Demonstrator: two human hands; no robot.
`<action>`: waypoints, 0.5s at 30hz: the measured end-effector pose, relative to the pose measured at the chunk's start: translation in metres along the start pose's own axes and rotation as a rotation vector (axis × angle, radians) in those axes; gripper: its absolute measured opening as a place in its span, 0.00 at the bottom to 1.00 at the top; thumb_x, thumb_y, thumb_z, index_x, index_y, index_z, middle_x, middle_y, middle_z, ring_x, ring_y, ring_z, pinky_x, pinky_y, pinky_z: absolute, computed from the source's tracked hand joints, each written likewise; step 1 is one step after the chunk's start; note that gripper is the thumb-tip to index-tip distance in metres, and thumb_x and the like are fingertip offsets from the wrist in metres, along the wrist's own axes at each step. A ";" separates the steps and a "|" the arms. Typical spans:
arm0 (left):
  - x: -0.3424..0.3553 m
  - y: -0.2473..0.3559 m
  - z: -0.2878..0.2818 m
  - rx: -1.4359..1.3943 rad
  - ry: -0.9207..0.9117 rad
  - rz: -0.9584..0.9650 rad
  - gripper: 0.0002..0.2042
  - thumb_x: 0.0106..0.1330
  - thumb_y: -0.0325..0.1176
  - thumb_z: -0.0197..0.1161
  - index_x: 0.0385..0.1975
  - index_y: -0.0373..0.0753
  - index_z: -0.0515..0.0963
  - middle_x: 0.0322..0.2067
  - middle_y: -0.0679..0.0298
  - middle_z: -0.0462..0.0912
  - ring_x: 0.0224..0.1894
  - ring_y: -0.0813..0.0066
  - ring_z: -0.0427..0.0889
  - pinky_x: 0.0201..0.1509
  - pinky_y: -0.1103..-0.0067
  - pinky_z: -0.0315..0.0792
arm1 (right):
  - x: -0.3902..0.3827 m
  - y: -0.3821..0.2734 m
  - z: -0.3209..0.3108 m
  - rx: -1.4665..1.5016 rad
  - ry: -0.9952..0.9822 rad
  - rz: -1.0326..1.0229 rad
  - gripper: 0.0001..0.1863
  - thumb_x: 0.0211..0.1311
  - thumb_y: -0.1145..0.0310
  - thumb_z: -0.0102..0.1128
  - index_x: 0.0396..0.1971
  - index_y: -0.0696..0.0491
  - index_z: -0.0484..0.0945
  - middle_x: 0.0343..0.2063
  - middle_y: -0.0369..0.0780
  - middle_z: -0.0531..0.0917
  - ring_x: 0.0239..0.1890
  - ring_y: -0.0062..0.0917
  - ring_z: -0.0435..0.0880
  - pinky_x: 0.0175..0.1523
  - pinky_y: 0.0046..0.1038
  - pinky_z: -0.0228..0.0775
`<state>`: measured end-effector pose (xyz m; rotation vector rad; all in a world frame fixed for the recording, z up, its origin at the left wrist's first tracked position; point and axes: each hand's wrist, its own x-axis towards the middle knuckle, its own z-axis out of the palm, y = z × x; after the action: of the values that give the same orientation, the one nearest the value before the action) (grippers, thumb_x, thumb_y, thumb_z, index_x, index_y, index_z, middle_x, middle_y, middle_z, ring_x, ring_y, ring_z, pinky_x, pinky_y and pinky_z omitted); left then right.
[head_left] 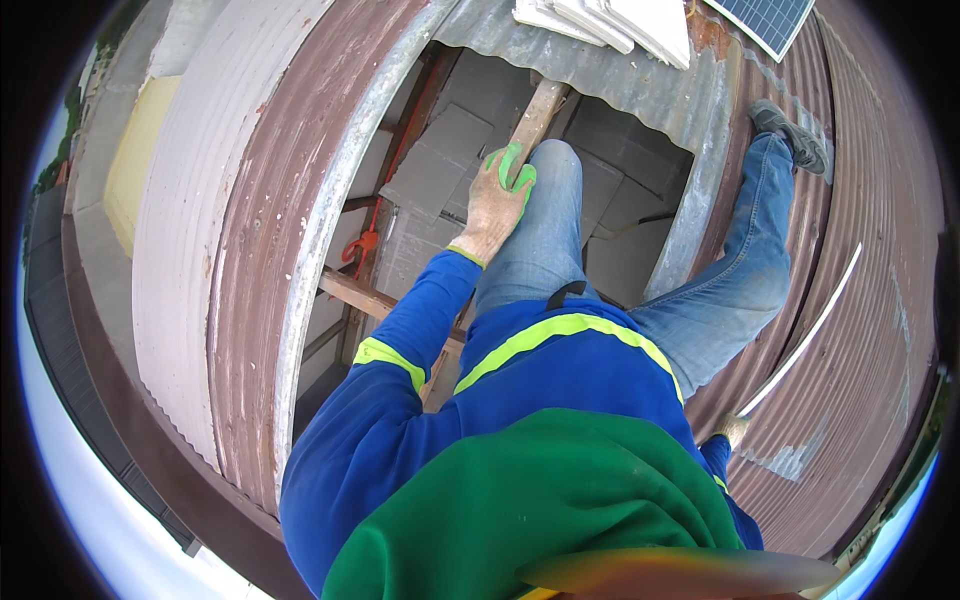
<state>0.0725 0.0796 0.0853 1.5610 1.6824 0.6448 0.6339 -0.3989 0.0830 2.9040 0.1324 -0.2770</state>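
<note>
My left hand (498,200), in a pale work glove with green fingertips, is closed over a wooden beam (537,122) that runs across a roof opening. Its thumb and fingers wrap the beam beside my bent knee. Out to the right, low over the brown roofing, my right hand (733,430) is also gloved. Its fingers are closed on one end of a long, thin white strip (808,340), which slants up and away to the right. My right arm is mostly hidden behind my body.
Grey boards (440,155) show down inside the opening, with a red cord (362,245) at its left. Corrugated metal sheets (640,85) edge the hole. White panels (610,25) are stacked beyond it, near a solar panel (768,18). My right shoe (792,135) rests on the roofing.
</note>
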 end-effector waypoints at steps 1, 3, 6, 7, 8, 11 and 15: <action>-0.008 0.009 -0.001 -0.026 -0.037 -0.013 0.29 0.68 0.39 0.72 0.66 0.36 0.73 0.62 0.48 0.78 0.65 0.49 0.77 0.69 0.63 0.73 | 0.005 0.006 0.000 0.078 0.050 0.029 0.32 0.60 0.63 0.61 0.65 0.58 0.74 0.55 0.60 0.84 0.58 0.49 0.86 0.63 0.46 0.77; -0.019 0.028 0.000 -0.079 -0.090 0.018 0.29 0.68 0.41 0.71 0.66 0.37 0.74 0.61 0.48 0.78 0.65 0.48 0.78 0.69 0.63 0.74 | 0.010 0.017 -0.013 0.471 0.104 0.015 0.23 0.62 0.67 0.62 0.57 0.58 0.80 0.37 0.49 0.87 0.35 0.35 0.88 0.38 0.38 0.81; -0.043 0.066 0.010 -0.063 -0.134 0.205 0.27 0.67 0.38 0.73 0.64 0.36 0.75 0.59 0.49 0.80 0.61 0.51 0.82 0.66 0.66 0.77 | 0.004 0.032 -0.075 0.597 0.084 -0.054 0.16 0.69 0.65 0.67 0.51 0.59 0.82 0.21 0.35 0.78 0.21 0.19 0.77 0.23 0.28 0.69; -0.050 0.082 0.013 -0.120 -0.196 0.281 0.27 0.66 0.39 0.73 0.64 0.37 0.76 0.60 0.50 0.80 0.61 0.51 0.81 0.66 0.65 0.77 | -0.004 0.038 -0.105 0.656 0.120 -0.123 0.16 0.71 0.64 0.67 0.52 0.57 0.83 0.21 0.33 0.77 0.20 0.17 0.75 0.22 0.25 0.66; -0.056 0.101 0.016 -0.174 -0.262 0.360 0.27 0.66 0.40 0.73 0.63 0.37 0.76 0.60 0.50 0.80 0.62 0.51 0.81 0.67 0.64 0.77 | -0.013 0.043 -0.141 0.735 0.135 -0.163 0.15 0.72 0.62 0.68 0.52 0.55 0.84 0.21 0.31 0.76 0.18 0.14 0.72 0.20 0.23 0.64; -0.071 0.169 0.019 -0.337 -0.295 0.700 0.28 0.65 0.43 0.74 0.63 0.42 0.77 0.62 0.54 0.79 0.62 0.51 0.80 0.68 0.61 0.76 | -0.033 0.050 -0.283 0.641 0.033 -0.284 0.15 0.71 0.64 0.70 0.52 0.55 0.84 0.21 0.28 0.74 0.20 0.11 0.71 0.21 0.19 0.62; -0.092 0.261 0.016 -0.458 0.035 1.174 0.28 0.62 0.48 0.75 0.62 0.50 0.78 0.61 0.59 0.76 0.68 0.54 0.73 0.70 0.54 0.73 | -0.068 0.004 -0.448 0.349 -0.056 -0.592 0.17 0.66 0.70 0.73 0.53 0.56 0.84 0.30 0.29 0.77 0.22 0.10 0.71 0.22 0.17 0.62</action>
<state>0.2435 0.0223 0.2959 2.0589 0.3969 1.4912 0.6469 -0.3055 0.5264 3.1160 1.0343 -0.5191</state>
